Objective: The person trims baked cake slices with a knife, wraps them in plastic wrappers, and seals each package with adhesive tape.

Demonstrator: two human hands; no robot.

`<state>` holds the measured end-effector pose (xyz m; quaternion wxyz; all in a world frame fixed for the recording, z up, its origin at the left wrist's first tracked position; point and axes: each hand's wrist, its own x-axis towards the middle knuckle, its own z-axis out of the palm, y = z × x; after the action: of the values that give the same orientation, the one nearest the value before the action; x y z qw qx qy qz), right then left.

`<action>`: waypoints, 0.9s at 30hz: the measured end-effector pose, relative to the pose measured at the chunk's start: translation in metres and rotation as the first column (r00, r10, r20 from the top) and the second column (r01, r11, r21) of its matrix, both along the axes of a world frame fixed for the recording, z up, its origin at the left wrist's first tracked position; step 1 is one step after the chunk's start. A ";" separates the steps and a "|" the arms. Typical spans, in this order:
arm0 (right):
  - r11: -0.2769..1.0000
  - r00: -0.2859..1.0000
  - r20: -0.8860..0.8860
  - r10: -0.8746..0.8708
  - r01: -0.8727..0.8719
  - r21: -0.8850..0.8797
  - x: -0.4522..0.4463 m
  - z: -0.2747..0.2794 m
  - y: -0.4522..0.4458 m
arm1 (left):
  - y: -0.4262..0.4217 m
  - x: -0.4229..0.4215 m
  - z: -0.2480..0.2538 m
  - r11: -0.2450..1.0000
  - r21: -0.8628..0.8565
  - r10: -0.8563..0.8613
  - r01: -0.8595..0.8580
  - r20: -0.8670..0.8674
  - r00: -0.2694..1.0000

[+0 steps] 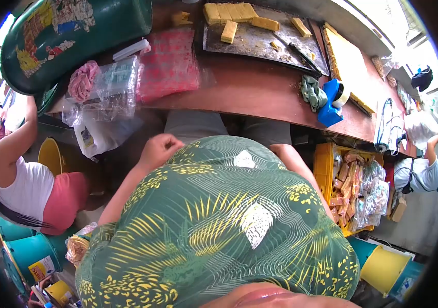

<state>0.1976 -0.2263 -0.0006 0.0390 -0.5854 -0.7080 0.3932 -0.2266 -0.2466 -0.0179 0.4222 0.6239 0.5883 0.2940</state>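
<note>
My left hand [163,148] is curled closed beside my belly, above my left thigh, and no object shows in it. My right hand [279,149] is mostly hidden behind my green patterned shirt, so its fingers do not show. In front of both hands runs the edge of a reddish-brown table [249,95]. On it lies a dark metal tray [244,40] with several yellow cake-like bars [229,12] and a black-handled knife [303,56]. A blue tape dispenser [330,109] and a grey-green cloth [313,93] sit at the table's near edge.
Red printed plastic [168,66], clear bags [119,82] and a dark green barrel [78,38] occupy the table's left. A large yellow slab [349,64] lies right. A yellow crate [324,164] of wrapped bars stands beside me. Other people are left [26,179] and right [418,175].
</note>
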 end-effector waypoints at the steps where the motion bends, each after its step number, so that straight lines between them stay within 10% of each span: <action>1: 0.999 0.999 -0.046 -0.028 0.027 -0.029 0.002 0.013 -0.003 | 0.010 0.007 0.006 0.998 0.057 -0.002 0.001 0.020 1.000; 6: 0.996 0.972 0.227 0.063 -0.075 0.042 0.000 0.041 -0.021 | 0.031 0.020 0.037 0.989 0.138 -0.065 0.055 0.066 0.996; 13: 0.948 0.956 0.287 -0.063 0.147 -0.282 0.054 0.059 -0.093 | 0.033 0.000 0.025 0.986 0.164 -0.032 0.017 0.091 0.995; 16: 0.902 0.959 0.007 -0.285 0.270 -0.337 0.074 0.057 -0.119 | 0.037 -0.001 0.018 0.987 0.158 -0.008 -0.025 0.206 0.978; 20: 0.809 0.623 -0.539 -0.567 0.300 -0.505 0.089 0.042 -0.132 | 0.049 0.010 0.024 0.975 0.220 -0.068 0.010 0.256 0.964; 22: 0.863 0.744 -0.480 -0.465 0.261 -0.432 0.079 0.050 -0.112 | 0.054 0.012 0.033 0.969 0.243 -0.106 0.045 0.245 0.964; 24: 0.987 0.992 0.108 0.058 -0.041 -0.154 0.027 0.105 -0.053 | 0.057 0.008 0.047 0.953 0.289 -0.132 0.086 0.144 0.981; 27: 0.964 0.975 -0.181 -0.131 0.167 0.206 0.015 0.107 -0.016 | 0.060 -0.006 0.060 0.936 0.342 -0.126 0.082 0.109 0.986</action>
<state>0.2123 -0.2422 0.1069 0.1919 -0.5945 -0.6952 0.3557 -0.2326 -0.1863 0.0420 0.3616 0.6968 0.4669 0.4070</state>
